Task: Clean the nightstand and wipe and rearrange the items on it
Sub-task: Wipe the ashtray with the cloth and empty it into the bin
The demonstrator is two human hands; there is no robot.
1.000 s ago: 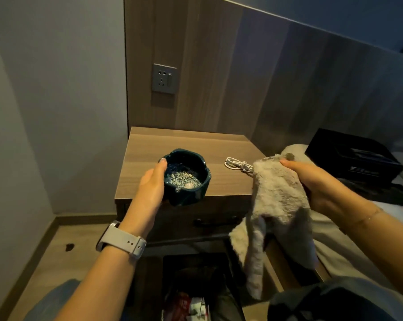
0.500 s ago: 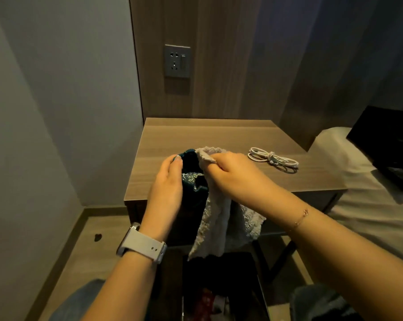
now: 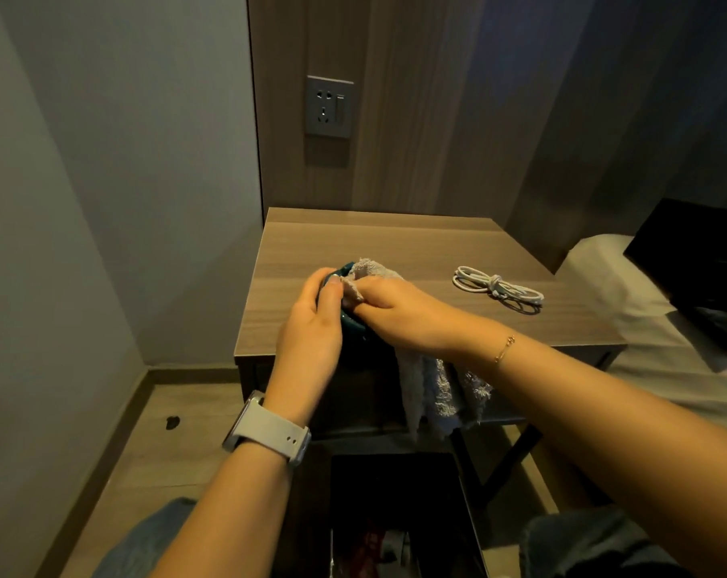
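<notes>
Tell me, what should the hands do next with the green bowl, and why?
Probably rub the cloth around inside the bowl. The left hand grips the bowl at the nightstand's front edge, and the right hand already presses the cloth into it.

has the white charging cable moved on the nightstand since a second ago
No. The camera shifted, but the coiled cable lies at the same spot on the nightstand, near its right edge toward the bed; neither hand touches it.

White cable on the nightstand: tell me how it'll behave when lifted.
The white cable is coiled and knotted mid-bundle, so it probably lifts as one floppy bunch. It looks thin, so likely light. Lying flat, it shouldn't roll.
</notes>
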